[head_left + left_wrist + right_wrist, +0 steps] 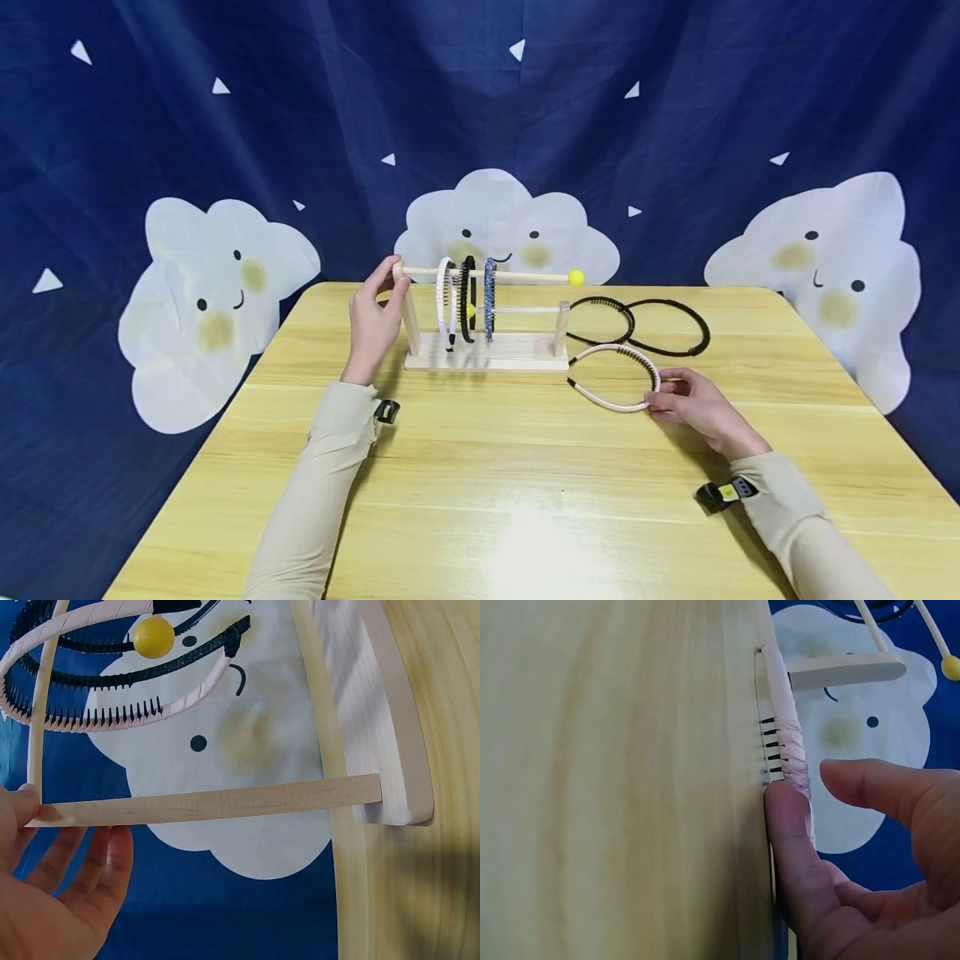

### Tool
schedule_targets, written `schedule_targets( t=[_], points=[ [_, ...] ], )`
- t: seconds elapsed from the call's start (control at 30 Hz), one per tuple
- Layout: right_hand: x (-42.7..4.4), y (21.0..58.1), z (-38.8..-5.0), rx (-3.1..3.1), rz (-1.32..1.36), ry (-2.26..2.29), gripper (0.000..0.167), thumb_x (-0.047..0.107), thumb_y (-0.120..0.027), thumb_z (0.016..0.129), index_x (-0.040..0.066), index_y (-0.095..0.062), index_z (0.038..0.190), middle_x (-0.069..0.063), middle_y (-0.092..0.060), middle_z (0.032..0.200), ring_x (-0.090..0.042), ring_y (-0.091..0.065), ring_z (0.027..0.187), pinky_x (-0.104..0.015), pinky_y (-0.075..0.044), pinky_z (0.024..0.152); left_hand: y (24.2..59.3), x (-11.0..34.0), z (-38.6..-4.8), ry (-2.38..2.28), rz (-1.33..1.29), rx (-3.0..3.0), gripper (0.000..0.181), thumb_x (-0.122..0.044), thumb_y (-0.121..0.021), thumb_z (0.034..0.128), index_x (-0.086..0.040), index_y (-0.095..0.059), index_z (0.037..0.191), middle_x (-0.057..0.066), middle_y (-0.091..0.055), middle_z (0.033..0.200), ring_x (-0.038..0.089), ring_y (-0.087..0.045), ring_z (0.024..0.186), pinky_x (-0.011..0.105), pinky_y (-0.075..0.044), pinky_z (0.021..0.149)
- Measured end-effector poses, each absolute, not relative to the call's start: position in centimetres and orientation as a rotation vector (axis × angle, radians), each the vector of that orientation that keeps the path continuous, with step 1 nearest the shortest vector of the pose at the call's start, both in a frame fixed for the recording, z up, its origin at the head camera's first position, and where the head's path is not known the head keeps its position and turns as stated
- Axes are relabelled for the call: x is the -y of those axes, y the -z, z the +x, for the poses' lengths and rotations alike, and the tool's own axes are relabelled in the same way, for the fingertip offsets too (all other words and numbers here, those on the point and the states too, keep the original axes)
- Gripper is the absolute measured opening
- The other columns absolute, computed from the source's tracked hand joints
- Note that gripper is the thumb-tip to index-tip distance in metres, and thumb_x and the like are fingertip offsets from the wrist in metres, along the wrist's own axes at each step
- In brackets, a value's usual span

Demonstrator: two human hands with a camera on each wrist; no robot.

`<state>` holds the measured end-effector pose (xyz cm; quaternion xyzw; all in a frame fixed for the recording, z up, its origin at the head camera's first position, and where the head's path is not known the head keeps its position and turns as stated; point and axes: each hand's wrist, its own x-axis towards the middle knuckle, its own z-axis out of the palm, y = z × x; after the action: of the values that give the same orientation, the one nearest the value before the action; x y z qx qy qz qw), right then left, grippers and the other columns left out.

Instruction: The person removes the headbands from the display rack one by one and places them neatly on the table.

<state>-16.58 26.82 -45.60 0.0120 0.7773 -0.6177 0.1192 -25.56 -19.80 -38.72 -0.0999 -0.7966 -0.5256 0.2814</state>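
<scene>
At one o'clock on the pale wood-grain tabletop (480, 467) lies a pink wrapped headband with black comb teeth (618, 408), its ends facing nine. Taking it cleanly probably calls for closing evenly on the wrapped band, clear of the teeth, with the pale wooden rod stand (517, 352) at twelve held steady. The right hand (701, 408) points toward ten, its grip apart, one fingertip seemingly touching the band's three-o'clock side; the left hand (372, 329) reaches toward one, its grip clamped on the stand's upright top.
</scene>
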Motion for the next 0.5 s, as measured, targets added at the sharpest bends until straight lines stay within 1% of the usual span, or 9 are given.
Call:
schedule_targets(
  t=[0.2,0.5],
  points=[
    [-26.75,45.57,-16.58,-2.286,0.047,1.789,0.066,0.002,-0.066,0.097,-0.019,-0.026,0.145,-0.015,-0.056,0.112,-0.009,-0.069,0.085,-0.027,-0.060,0.082,38.75,19.77,-25.59,1.411,-0.266,2.132,0.038,-0.026,-0.063,0.1036,-0.013,-0.064,0.140,0.014,-0.071,0.118,0.025,-0.067,0.106,0.048,-0.058,0.085],
    [-26.74,45.59,-16.65,-2.290,0.080,1.787,0.067,0.006,-0.064,0.099,-0.018,-0.022,0.146,-0.015,-0.053,0.113,-0.008,-0.069,0.084,-0.027,-0.060,0.082,38.79,19.77,-25.72,1.421,-0.264,2.116,0.037,-0.025,-0.064,0.1032,-0.014,-0.065,0.138,0.014,-0.071,0.120,0.026,-0.068,0.107,0.049,-0.058,0.084]
  ],
)
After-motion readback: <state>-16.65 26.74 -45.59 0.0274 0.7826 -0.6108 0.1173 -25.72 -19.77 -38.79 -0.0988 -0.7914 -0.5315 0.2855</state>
